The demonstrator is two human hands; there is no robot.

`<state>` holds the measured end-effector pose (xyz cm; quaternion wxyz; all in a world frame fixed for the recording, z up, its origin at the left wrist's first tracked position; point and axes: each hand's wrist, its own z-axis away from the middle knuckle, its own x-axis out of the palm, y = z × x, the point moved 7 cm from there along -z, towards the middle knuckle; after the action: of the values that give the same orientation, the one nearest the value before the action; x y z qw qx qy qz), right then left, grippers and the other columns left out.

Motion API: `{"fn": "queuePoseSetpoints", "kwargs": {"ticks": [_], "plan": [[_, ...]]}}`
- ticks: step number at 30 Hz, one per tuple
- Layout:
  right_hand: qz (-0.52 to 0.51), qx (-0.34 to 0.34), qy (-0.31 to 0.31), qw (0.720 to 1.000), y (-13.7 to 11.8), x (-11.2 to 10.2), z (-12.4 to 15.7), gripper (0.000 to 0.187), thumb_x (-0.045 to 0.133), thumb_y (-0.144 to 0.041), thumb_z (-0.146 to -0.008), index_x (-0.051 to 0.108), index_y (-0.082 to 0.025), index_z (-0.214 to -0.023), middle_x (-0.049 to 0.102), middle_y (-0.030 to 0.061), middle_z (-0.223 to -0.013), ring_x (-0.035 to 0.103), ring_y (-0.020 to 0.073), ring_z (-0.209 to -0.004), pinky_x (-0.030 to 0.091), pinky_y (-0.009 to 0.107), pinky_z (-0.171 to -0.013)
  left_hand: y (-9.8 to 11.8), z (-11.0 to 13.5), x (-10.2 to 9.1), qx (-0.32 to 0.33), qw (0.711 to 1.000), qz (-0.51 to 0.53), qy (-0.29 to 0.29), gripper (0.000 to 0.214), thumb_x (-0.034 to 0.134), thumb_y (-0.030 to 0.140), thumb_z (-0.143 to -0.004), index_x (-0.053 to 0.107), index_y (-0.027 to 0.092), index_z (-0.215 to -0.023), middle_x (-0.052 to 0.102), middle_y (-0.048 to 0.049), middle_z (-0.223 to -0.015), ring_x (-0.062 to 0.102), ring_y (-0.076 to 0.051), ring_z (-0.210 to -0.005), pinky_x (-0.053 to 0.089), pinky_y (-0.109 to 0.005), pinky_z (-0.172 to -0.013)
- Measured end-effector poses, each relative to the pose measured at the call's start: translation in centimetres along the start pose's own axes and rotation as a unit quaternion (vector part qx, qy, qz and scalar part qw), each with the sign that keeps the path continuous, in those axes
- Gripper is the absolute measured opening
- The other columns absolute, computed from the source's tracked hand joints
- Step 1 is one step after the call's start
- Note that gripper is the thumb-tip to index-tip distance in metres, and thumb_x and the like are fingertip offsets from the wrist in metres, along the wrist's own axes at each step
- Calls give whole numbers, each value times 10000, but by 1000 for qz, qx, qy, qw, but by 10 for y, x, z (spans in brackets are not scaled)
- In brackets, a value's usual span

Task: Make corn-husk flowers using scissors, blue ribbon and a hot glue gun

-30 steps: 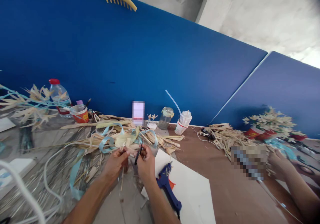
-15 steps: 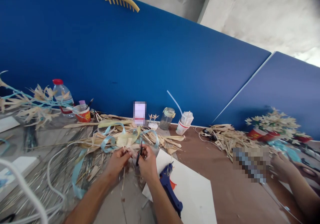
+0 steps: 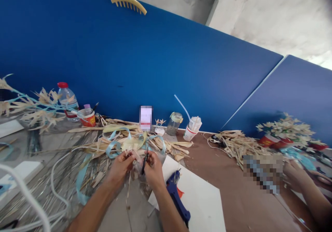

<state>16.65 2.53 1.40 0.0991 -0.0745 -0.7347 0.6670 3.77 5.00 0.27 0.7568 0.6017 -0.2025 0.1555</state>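
Near the middle of the table, my left hand [image 3: 123, 164] pinches a pale strip of dried husk [image 3: 135, 155] between thumb and fingers. Just to its right, my right hand [image 3: 154, 169] is closed around a pair of dark scissors [image 3: 145, 163], blades pointing up and away. The blades stand close beside the strip; whether they touch it I cannot make out. Behind both hands lies a heap of dried husks [image 3: 178, 149] with a curled light-blue ribbon [image 3: 113, 149] in it. A blue glue gun [image 3: 177, 199] rests on a white board [image 3: 202, 197] by my right forearm.
A phone [image 3: 146, 118], a lidded jar [image 3: 174, 124] and a paper cup with a straw [image 3: 192, 128] stand along the blue partition [image 3: 166, 59]. White cable [image 3: 53, 176] loops at left over thin wires. Another person's hand [image 3: 295, 175] works at far right beside more husks [image 3: 241, 144].
The camera view has shifted slightly, so everything sits a little further right and lower. Both hands keep their grips, and the pale strip shows a little more between them.
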Motion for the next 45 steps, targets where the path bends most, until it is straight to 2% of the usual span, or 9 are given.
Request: {"fn": "queuePoseSetpoints", "kwargs": {"ticks": [3,6,11,14,17,24,28,34,45], "plan": [[51,-25,-32,998,-3,5,3,287,587,-225,-680,614,-148,-955,664,15,-721,603,157,-633,473,259,-604,12,0,-5,34,998,45,18,297,829,276,-545,570,156,-625,411,105,-407,301,-24,-343,245,-155,-359],[142,-50,-57,987,-5,12,9,261,581,-212,-694,641,-165,-943,664,12,-721,597,159,-629,462,263,-616,14,-2,-11,39,994,93,39,324,843,236,-524,555,153,-649,453,105,-439,297,-12,-333,255,-149,-348],[306,-87,-68,946,-9,22,19,281,594,-190,-696,662,-192,-969,704,45,-832,635,212,-781,448,331,-778,8,-8,-18,35,989,136,53,348,846,210,-517,540,149,-671,548,85,-509,320,0,-326,275,-141,-341],[361,-95,-82,924,-10,26,22,307,605,-196,-698,659,-194,-1000,709,78,-932,626,264,-913,395,407,-878,6,-9,-20,32,987,146,52,340,839,213,-537,542,146,-687,593,66,-560,335,5,-331,283,-138,-345],[379,-98,-91,916,-10,28,24,318,609,-207,-705,651,-205,-1020,707,84,-948,617,279,-943,369,428,-893,5,-9,-20,31,986,155,51,326,833,203,-547,544,151,-688,558,85,-522,329,3,-329,277,-136,-345],[398,-96,-93,907,-10,28,23,288,600,-215,-715,643,-206,-1000,698,86,-953,607,279,-955,358,421,-881,7,-10,-22,32,985,159,57,294,814,200,-571,536,155,-654,595,59,-552,326,4,-324,272,-149,-345],[410,-98,-102,901,-10,30,25,300,602,-224,-712,636,-200,-1009,697,85,-932,609,281,-939,356,425,-875,7,-9,-18,26,987,155,46,312,823,214,-561,526,160,-641,514,95,-479,328,-3,-321,267,-150,-350],[406,-103,-97,903,-8,30,26,316,595,-221,-713,625,-201,-1026,699,88,-919,611,281,-936,350,430,-878,2,-8,-15,9,989,144,35,341,830,248,-565,506,177,-645,398,124,-393,310,-20,-321,252,-153,-355],[402,-100,-89,906,-9,30,26,282,596,-216,-729,633,-194,-1008,696,77,-899,613,275,-919,348,430,-870,-3,-6,-9,-24,988,155,6,341,820,261,-599,494,178,-659,391,120,-390,319,-24,-342,256,-148,-376]]}}
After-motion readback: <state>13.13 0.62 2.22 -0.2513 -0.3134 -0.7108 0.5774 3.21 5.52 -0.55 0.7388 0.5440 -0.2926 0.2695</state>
